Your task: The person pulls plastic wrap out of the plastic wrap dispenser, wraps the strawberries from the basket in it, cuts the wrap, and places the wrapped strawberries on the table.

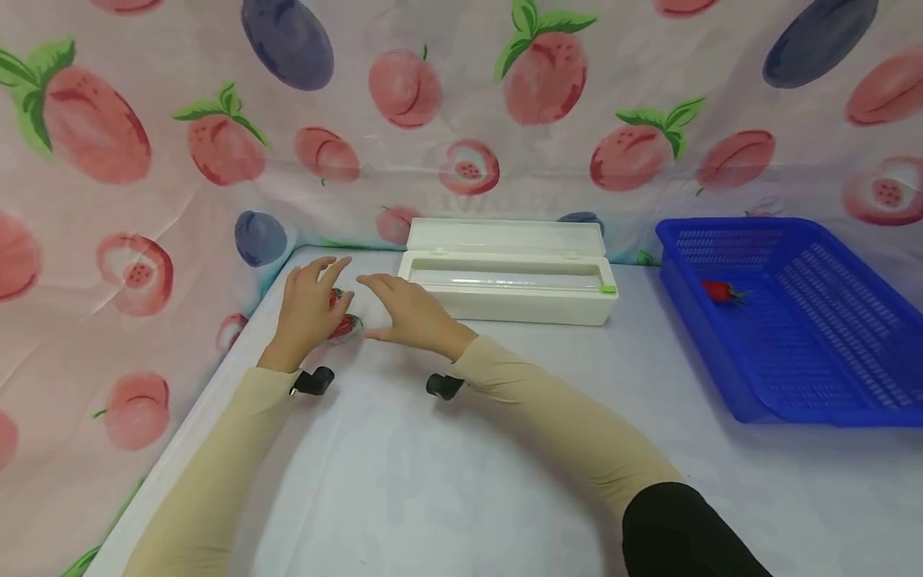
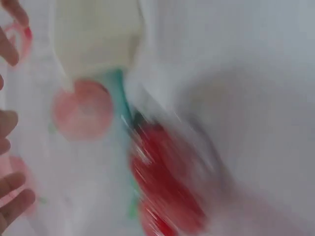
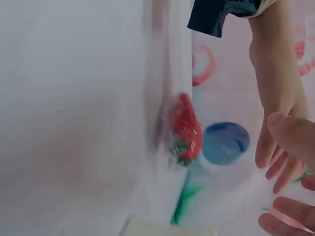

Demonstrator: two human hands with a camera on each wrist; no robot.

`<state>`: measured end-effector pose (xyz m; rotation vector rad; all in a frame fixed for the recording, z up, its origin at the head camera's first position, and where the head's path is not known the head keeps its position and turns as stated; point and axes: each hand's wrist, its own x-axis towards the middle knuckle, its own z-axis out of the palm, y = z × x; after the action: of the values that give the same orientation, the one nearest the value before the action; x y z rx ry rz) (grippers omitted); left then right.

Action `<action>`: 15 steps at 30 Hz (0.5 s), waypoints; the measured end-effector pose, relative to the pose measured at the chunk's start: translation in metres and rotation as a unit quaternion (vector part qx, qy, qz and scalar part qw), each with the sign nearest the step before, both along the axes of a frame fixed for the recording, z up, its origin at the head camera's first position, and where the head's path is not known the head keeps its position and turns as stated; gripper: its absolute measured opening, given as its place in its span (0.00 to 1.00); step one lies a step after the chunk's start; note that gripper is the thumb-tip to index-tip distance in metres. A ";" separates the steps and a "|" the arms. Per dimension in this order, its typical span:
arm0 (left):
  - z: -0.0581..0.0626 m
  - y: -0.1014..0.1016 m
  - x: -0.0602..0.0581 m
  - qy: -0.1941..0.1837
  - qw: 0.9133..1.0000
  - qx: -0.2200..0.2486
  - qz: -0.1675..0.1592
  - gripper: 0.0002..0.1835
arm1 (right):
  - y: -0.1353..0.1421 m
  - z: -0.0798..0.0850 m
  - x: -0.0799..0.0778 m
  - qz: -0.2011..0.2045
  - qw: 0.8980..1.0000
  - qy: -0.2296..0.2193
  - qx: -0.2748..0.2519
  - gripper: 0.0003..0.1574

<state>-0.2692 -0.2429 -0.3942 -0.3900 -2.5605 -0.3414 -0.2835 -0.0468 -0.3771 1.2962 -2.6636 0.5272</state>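
Note:
Two red strawberries (image 1: 346, 325), apparently wrapped in clear film, lie near the table's left edge. They show as a glossy bundle of strawberries (image 3: 186, 129) in the right wrist view and are motion-blurred in the left wrist view. My left hand (image 1: 306, 308) hovers just left of them, fingers loosely bent, hiding part of them in the head view. On the other side, my right hand (image 1: 413, 314) points toward them with thumb and fingers spread. The right wrist view shows a gap between the bundle and both hands. Neither hand holds anything.
A white cling film dispenser (image 1: 515, 306) with a raised lid and green slider stands behind the right hand. At the right, a blue plastic basket (image 1: 710, 361) contains another strawberry (image 1: 719, 292). A fruit-print cloth (image 1: 469, 96) hangs behind and left of the white-covered table.

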 end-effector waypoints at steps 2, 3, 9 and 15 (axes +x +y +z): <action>0.005 0.015 0.001 0.016 1.000 0.003 -0.004 0.27 | 0.019 0.007 0.002 -0.004 1.000 0.019 -0.010 0.50; 0.007 0.022 0.002 0.022 1.000 0.006 -0.008 0.27 | 0.029 0.009 0.002 -0.006 0.999 0.027 -0.016 0.49; 0.016 0.070 0.000 0.042 0.999 0.005 -0.035 0.25 | 0.092 0.019 0.002 -0.031 0.997 0.068 -0.034 0.49; 0.017 0.106 -0.007 0.050 0.996 -0.025 -0.063 0.28 | 0.146 0.027 0.003 -0.088 0.994 0.068 0.001 0.51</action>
<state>-0.2757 -0.1373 -0.3773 -0.5750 -2.4567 -0.2950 -0.2802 0.0991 -0.3504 1.0443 -2.6302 0.3983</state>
